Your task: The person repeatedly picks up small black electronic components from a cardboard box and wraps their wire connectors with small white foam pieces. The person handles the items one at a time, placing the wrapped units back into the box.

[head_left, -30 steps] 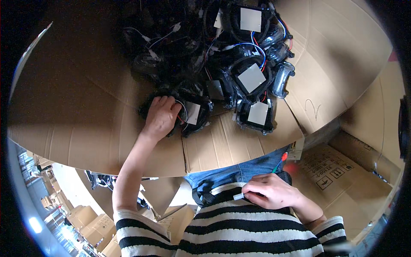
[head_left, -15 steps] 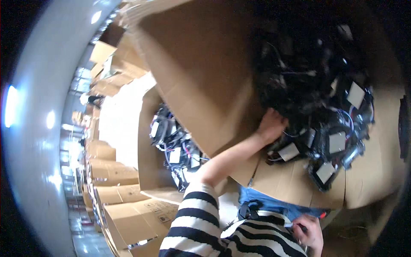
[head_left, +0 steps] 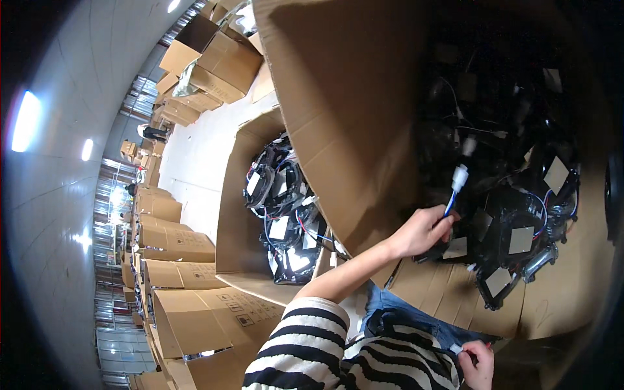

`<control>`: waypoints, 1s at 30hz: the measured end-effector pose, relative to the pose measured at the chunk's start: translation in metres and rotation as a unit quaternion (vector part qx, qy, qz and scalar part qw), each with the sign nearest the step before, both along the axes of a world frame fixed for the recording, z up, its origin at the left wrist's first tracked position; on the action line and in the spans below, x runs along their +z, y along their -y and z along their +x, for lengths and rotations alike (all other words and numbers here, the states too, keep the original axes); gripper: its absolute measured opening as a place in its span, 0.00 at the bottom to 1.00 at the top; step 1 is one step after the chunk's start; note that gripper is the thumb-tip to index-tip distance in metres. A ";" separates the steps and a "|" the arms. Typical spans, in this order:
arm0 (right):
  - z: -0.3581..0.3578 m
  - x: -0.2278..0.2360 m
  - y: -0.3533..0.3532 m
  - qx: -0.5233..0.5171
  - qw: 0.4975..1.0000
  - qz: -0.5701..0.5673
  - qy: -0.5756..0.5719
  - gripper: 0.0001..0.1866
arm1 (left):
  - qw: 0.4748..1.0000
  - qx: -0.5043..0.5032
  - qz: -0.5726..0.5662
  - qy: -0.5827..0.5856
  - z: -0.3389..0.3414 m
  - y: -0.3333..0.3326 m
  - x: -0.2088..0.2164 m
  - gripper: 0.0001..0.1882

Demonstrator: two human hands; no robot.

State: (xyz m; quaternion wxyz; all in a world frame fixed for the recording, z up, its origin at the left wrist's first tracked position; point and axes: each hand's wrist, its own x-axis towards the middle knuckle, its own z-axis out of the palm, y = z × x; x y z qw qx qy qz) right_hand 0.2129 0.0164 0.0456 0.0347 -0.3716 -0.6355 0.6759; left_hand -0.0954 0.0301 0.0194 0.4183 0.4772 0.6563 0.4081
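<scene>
Left hand (head_left: 424, 231), reaching from a striped sleeve (head_left: 305, 344) into a large cardboard box (head_left: 351, 110), fingers curled and pinched around a blue-and-red wire (head_left: 450, 205) just below its white plug (head_left: 459, 177). Plug upright above the fingertips, over a heap of black fan-like parts (head_left: 513, 227) with pale square labels, filling the box's right half. Wire and plug at the near inner edge of that heap, close to the box's lower flap (head_left: 442, 292).

Right hand (head_left: 480, 364), low at the bottom edge beside blue denim (head_left: 403, 318), fingers closed in a pinch on a small white object (head_left: 457, 349), too small to identify.

To the left, a second open carton (head_left: 234, 214) holding more black parts (head_left: 283, 221) with red, blue and white wires. Beyond it, stacked closed cartons (head_left: 175, 260) along a pale floor (head_left: 195, 162), more cartons (head_left: 214, 58) at the top, ceiling lights (head_left: 26, 120) at the far left rim.
</scene>
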 end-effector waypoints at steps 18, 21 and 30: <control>-0.031 0.006 -0.050 -0.032 0.976 0.145 -0.160 0.04 | 0.974 -0.148 0.003 0.171 0.080 0.045 0.002 0.14; -0.031 0.007 -0.050 -0.045 0.974 0.150 -0.167 0.05 | 0.982 -0.179 0.012 0.050 0.079 0.045 -0.003 0.14; 0.002 0.018 -0.060 -0.203 0.955 0.109 -0.187 0.06 | 0.937 -0.277 -0.037 0.211 0.058 0.044 -0.007 0.10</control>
